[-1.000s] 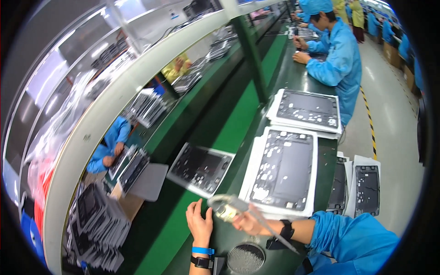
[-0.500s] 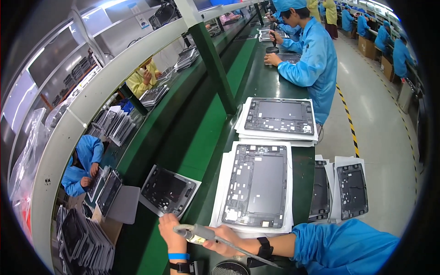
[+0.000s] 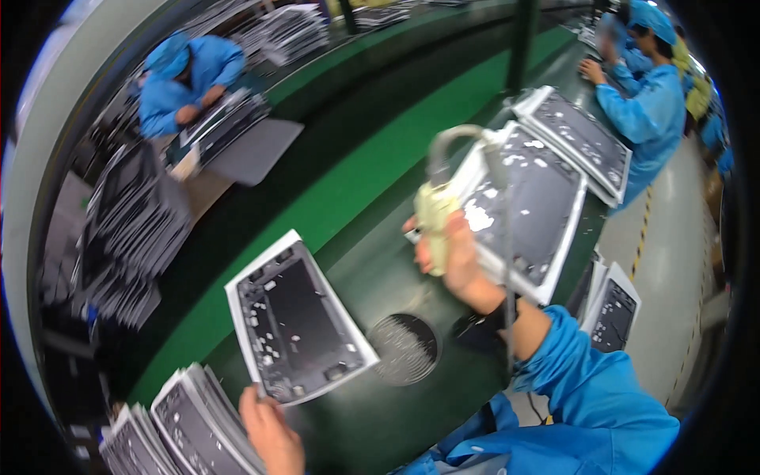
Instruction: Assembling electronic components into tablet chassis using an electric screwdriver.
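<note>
The right hand (image 3: 455, 253) was closed around a pale yellow tool (image 3: 434, 218) with a bent hose, held above the green table (image 3: 372, 182). The left hand (image 3: 269, 427) pinched the near edge of a dark panel (image 3: 297, 321) lying in a white tray (image 3: 237, 305). Beside it a stack of similar trays (image 3: 186, 423) held more panels. A round grille (image 3: 404, 347) sat between the hands.

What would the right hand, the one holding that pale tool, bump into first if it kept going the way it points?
Probably the dark panel in its white tray just beyond the right hand and pale tool; depth is unclear.
</note>
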A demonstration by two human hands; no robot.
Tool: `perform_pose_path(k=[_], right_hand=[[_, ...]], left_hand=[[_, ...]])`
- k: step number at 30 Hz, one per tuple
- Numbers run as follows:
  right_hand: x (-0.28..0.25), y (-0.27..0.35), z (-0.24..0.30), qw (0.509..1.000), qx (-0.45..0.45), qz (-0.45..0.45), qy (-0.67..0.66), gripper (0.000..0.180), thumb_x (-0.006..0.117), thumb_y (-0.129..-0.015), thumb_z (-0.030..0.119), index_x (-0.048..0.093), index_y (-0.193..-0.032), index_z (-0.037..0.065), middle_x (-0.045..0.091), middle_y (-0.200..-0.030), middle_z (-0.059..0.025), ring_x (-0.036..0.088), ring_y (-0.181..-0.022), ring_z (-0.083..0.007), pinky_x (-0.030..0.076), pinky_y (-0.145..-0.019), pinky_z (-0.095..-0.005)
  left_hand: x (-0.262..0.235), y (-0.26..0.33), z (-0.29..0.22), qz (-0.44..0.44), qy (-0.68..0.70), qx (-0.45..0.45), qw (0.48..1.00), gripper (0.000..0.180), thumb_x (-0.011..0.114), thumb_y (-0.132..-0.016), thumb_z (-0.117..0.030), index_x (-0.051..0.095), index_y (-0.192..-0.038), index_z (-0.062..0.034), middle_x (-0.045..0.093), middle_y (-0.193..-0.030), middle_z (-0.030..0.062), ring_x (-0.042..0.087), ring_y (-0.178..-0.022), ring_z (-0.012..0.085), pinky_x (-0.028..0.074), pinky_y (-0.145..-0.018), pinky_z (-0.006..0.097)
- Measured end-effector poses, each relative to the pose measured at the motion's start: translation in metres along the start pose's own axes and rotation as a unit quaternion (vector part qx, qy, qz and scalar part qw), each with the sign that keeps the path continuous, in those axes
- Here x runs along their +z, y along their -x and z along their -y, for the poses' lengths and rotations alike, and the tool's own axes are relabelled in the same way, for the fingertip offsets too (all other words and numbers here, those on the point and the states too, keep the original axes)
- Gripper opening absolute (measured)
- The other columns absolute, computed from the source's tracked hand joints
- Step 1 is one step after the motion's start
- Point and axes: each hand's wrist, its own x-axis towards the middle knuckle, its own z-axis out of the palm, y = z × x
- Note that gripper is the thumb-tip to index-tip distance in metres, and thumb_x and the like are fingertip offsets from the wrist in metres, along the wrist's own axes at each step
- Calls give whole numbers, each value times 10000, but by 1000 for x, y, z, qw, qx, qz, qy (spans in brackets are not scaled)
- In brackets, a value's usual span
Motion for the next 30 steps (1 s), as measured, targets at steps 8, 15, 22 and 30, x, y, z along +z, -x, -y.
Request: perform_pose_path(k=[8,15,22,30], right_hand=[[1,-2,4,998,2,-59,-23,899,202,-944,810,591,-971,0,444,-499,-10,449,-406,-120,446,-469,-269],[12,-4,10,997,-10,-74,-2,925,204,-912,853,579,-962,9,429,-496,-1,415,-385,-124,433,-450,-283],[5,-1,9,998,0,-69,-4,915,189,-924,837,579,-975,10,438,-504,-10,421,-393,-122,435,-450,-280],[1,2,7,998,-18,-64,-14,951,191,-907,857,582,-981,-7,457,-507,-21,442,-399,-131,458,-487,-290]], left_hand=[[-9,133,-19,144,106,-22,984,388,488,-969,23,473,-1348,102,432,-1450,335,423,-1358,478,384,-1130,470],[7,212,-56,129,31,80,988,386,545,-885,-63,591,-1240,81,474,-1453,242,394,-1391,467,357,-1114,638],[-7,163,-30,120,159,66,978,407,664,-868,-169,646,-1258,-56,550,-1394,140,459,-1347,374,389,-1070,595],[59,25,0,-34,152,64,986,324,782,-776,-132,749,-1098,-116,627,-1179,85,578,-1034,317,458,-869,432]])
